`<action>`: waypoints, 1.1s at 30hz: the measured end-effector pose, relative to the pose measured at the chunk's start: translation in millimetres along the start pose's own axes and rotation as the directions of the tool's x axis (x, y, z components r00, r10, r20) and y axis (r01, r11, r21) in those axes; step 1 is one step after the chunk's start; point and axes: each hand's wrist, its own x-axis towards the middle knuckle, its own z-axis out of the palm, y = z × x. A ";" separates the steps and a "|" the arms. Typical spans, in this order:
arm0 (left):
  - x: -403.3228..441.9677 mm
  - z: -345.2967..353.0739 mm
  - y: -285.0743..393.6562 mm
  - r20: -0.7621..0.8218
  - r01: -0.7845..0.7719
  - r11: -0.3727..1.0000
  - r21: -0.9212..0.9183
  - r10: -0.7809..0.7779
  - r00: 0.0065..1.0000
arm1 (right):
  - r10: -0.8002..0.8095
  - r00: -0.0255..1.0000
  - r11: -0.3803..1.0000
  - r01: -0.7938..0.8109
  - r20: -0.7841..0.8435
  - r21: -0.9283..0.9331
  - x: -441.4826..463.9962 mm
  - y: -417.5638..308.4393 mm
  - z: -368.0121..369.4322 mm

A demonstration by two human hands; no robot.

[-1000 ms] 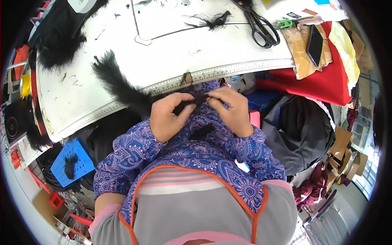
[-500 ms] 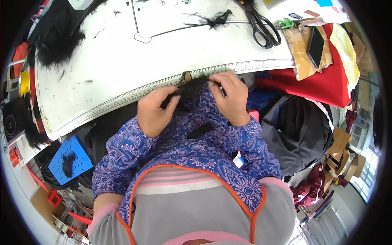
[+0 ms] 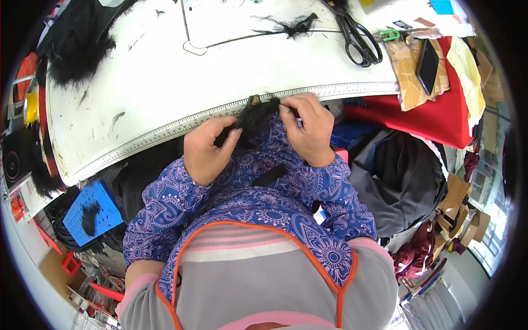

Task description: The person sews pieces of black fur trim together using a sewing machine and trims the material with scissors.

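Observation:
Between my two hands a strip of black feather trim (image 3: pixel 254 119) stretches at the table's front edge, fluffy and dark against my patterned apron. My left hand (image 3: pixel 208 149) pinches its left end between thumb and fingers. At the right end, my right hand (image 3: pixel 309 127) has thumb and forefinger closed on the trim. Just behind the strip runs a long ruler (image 3: pixel 190 125) along the table edge. The exact grip points are partly hidden by dark fluff and fingers.
Black-handled scissors (image 3: pixel 360 41) lie at the back right, beside a phone (image 3: pixel 427 66) on brown packaging. A bent wire (image 3: pixel 236 41) crosses the white table (image 3: pixel 137 93). Black feathers (image 3: pixel 82 49) heap at the left. A blue perforated board (image 3: pixel 102 220) is at lower left.
The feather trim between my hands looks fluffier and sits higher against the ruler. Both hands keep nearly the same place and grip. The view has shifted slightly.

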 end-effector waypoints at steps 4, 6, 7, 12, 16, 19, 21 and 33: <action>2.9 1.5 6.3 0.013 -0.001 1.000 -0.017 0.002 1.000 | 0.084 0.996 0.996 -0.083 -0.030 0.042 -2.4 2.9 -3.7; 5.1 2.9 6.7 0.010 -0.023 1.000 -0.018 0.023 1.000 | 0.112 0.993 0.992 -0.110 -0.038 0.055 -1.9 3.2 -5.5; 6.0 3.2 6.9 0.006 -0.045 0.999 -0.018 0.045 0.999 | 0.140 0.989 0.988 -0.136 -0.045 0.070 -1.5 3.1 -6.3; 5.9 -0.7 5.6 -0.004 -0.056 0.998 -0.002 0.056 0.998 | 0.164 0.984 0.985 -0.159 -0.072 0.070 3.5 0.4 -6.5; -4.9 -12.4 -1.7 -0.006 -0.031 0.999 -0.028 0.031 1.000 | 0.178 0.982 0.984 -0.176 -0.065 0.036 4.8 -1.4 -8.1; -17.5 -29.6 -11.8 0.012 0.039 0.999 -0.019 -0.038 0.999 | 0.199 0.977 0.980 -0.197 -0.070 0.037 4.6 -3.1 -5.7; -26.6 -37.2 -20.2 -0.024 0.065 0.998 0.003 -0.065 0.998 | 0.176 0.982 0.984 -0.175 -0.062 0.024 5.1 -2.0 -5.5; -50.2 -71.9 -51.9 -0.263 0.114 0.992 0.046 -0.098 0.960 | 0.163 0.985 0.986 -0.164 -0.061 -0.010 3.5 -2.9 -2.9</action>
